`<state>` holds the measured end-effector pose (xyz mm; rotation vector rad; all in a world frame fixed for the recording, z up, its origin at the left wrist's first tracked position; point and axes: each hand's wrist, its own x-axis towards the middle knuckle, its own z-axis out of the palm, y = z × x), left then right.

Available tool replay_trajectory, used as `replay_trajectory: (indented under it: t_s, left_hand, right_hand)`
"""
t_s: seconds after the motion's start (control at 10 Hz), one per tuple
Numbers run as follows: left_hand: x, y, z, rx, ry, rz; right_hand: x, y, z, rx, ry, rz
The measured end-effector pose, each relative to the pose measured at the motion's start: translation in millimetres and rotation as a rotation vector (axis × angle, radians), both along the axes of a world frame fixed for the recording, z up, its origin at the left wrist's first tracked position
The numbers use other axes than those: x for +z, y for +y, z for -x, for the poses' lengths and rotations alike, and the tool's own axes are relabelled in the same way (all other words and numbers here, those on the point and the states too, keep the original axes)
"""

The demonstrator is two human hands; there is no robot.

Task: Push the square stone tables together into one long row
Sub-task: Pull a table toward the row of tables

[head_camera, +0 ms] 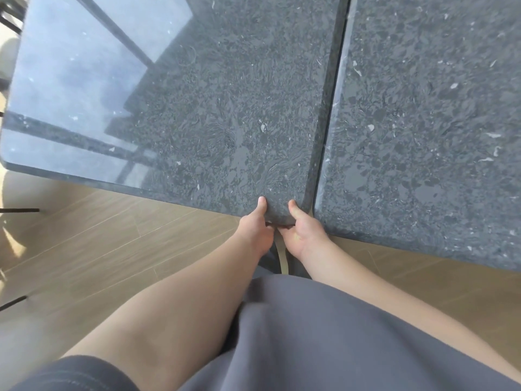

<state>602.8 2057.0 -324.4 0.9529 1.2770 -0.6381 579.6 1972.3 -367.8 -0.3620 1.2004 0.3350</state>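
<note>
Two dark speckled stone tables fill the upper view. The left table [197, 108] and the right table [423, 122] lie side by side, with a narrow dark gap running between their edges. My left hand [255, 228] and my right hand [303, 231] both grip the near right corner of the left table, thumbs on top, fingers hidden under the edge. The hands sit close together, right beside the gap.
Light wood-plank floor [112, 235] lies below the near table edges. Thin black legs of a chair [19, 210] poke in at the left edge. My grey shirt [310, 334] fills the bottom of the view. Window glare shines on the left table's far left part.
</note>
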Motion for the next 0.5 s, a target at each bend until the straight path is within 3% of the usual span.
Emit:
replay_trajectory:
  t_s: [0.1,0.2,0.4,0.5]
  left_hand:
    - [-9.3,13.4,-0.2,0.362,0.126,0.147]
    - [-9.6,22.9,-4.9,0.352,0.092,0.272]
    - [-9.6,19.5,-11.7,0.314,0.114,0.303]
    - [-16.3,18.5,-12.5,0.322,0.061,0.134]
  right_hand:
    - [0.4,7.4,-0.1,-0.087,0.007,0.027]
    - [3.8,13.4,1.7,-0.148,-0.029,-0.009]
    - [5.1,31.4,4.3,-0.176,0.087,-0.264]
    - [5.9,37.1,-2.4,-0.148,0.074,-0.253]
